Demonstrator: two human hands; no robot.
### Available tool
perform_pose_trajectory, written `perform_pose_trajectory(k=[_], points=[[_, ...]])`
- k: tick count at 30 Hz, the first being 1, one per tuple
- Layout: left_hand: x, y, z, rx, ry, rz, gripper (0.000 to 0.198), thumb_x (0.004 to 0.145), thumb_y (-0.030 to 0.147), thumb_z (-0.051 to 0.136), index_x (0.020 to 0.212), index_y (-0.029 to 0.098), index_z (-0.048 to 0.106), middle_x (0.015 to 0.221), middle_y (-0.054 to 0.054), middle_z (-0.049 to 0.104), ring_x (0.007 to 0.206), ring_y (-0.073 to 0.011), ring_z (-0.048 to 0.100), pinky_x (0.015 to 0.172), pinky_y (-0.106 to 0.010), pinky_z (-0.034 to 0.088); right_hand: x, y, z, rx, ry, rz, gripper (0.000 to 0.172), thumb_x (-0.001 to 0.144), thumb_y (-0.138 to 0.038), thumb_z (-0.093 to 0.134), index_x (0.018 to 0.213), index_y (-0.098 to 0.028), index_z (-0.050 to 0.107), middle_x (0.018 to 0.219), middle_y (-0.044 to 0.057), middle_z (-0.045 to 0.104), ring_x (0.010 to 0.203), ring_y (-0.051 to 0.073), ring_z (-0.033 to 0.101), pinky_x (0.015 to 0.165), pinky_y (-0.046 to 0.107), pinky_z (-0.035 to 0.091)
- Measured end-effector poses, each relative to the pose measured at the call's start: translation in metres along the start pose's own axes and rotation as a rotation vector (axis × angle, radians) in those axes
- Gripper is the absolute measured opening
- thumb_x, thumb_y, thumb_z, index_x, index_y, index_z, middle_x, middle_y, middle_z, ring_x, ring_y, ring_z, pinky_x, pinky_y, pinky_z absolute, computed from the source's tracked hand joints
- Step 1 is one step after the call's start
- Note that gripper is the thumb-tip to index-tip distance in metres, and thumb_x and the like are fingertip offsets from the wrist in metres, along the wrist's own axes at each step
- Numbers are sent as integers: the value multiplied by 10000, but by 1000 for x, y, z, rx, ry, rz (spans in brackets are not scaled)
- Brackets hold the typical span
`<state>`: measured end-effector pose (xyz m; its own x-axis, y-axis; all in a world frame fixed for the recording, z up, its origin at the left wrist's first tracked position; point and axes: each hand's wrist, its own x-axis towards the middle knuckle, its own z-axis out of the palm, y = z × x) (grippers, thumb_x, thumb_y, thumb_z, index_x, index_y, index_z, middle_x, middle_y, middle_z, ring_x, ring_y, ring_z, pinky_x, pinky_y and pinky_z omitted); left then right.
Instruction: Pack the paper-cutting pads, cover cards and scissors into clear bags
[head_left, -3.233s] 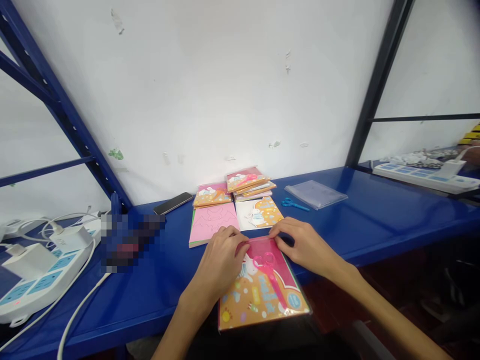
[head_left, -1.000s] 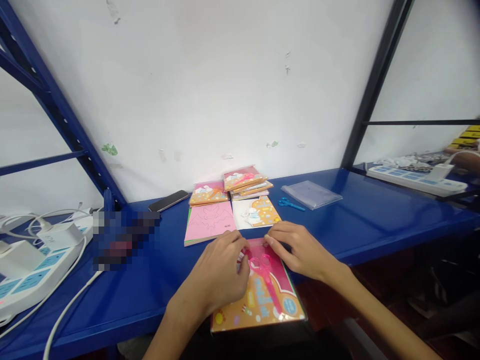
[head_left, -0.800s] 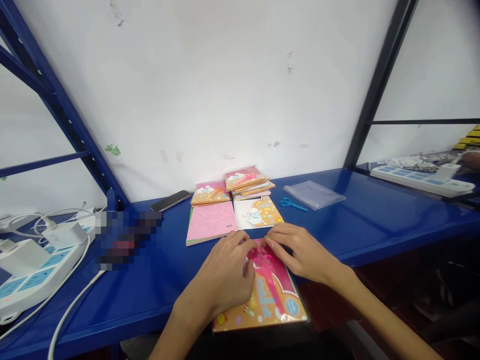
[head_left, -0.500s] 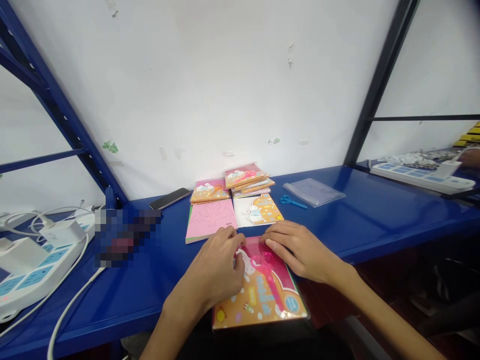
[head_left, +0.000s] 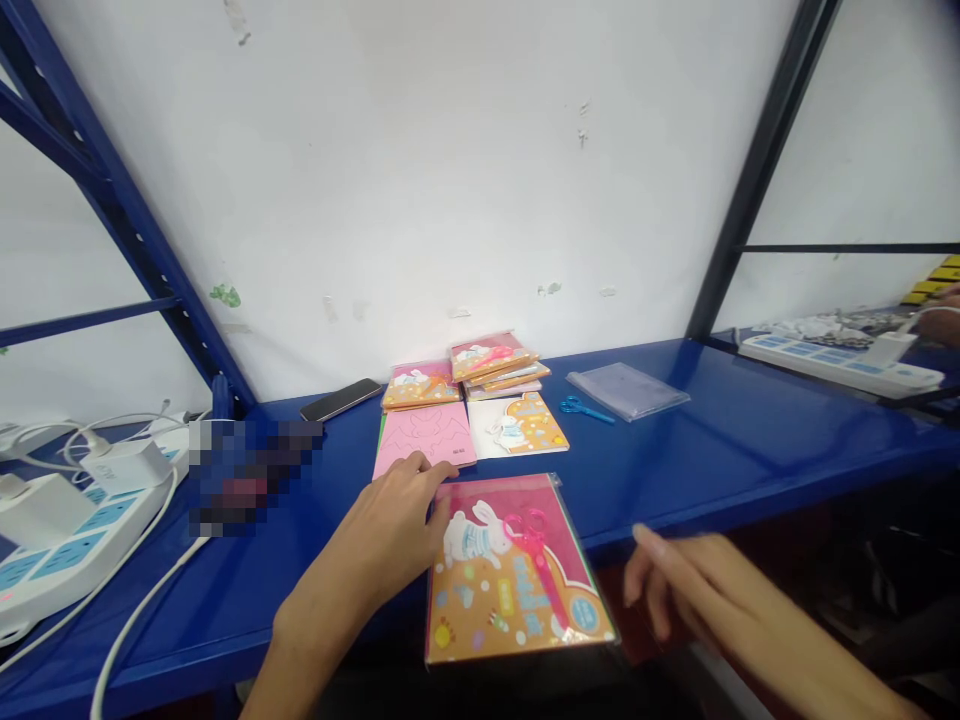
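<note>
A plastic-sleeved rabbit craft pack [head_left: 510, 580] is laid at the edge of the blue counter [head_left: 757, 430], ungrasped; the left hand [head_left: 375, 535] is held open just beside it, the right hand [head_left: 697, 590] open and apart.

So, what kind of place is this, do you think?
Probably a simple workroom or workshop: blue metal shelving serves as a bench, a power strip holds white chargers, and craft packets lie out together.
</note>
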<state>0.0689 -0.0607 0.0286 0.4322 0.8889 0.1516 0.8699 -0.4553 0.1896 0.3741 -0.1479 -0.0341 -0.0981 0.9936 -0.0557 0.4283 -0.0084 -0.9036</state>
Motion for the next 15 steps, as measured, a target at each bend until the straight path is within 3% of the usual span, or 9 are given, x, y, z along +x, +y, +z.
perform_pose_trajectory(k=[4, 8, 11, 15], points=[[-1, 1, 0, -14, -33, -20, 376, 1039, 270, 375, 1198, 211, 712, 1150, -129, 709, 1102, -290, 685, 986, -452, 513, -7, 3, 31, 124, -152, 123, 693, 920, -814, 410, 1094, -215, 710, 705, 77, 735, 483, 194, 629, 392, 260, 357], [-7, -4, -7, -23, -26, -46, 395, 1030, 283, 371, 1270, 225, 680, 1219, -125, 715, 1106, -306, 697, 985, -482, 517, 4, -1, 49, 362, -236, 153, 668, 889, -756, 580, 1242, -189, 601, 807, 75, 773, 529, 120, 659, 405, 162, 342], [-12, -14, -16, -31, 16, -60, 399, 1007, 273, 403, 1300, 243, 672, 1267, -106, 720, 1150, -301, 694, 1014, -473, 507, 6, -3, 46, 494, -279, 108, 626, 899, -720, 608, 1194, -169, 576, 736, 57, 754, 445, 103, 619, 368, 169, 328], [-18, -27, -27, -27, 70, -101, 400, 1005, 299, 405, 1275, 237, 693, 1274, -96, 733, 1182, -296, 683, 1029, -462, 500, 9, -20, 21, 515, -117, 92, 600, 882, -695, 658, 1193, -190, 564, 716, 24, 729, 397, 78, 541, 334, 161, 291]])
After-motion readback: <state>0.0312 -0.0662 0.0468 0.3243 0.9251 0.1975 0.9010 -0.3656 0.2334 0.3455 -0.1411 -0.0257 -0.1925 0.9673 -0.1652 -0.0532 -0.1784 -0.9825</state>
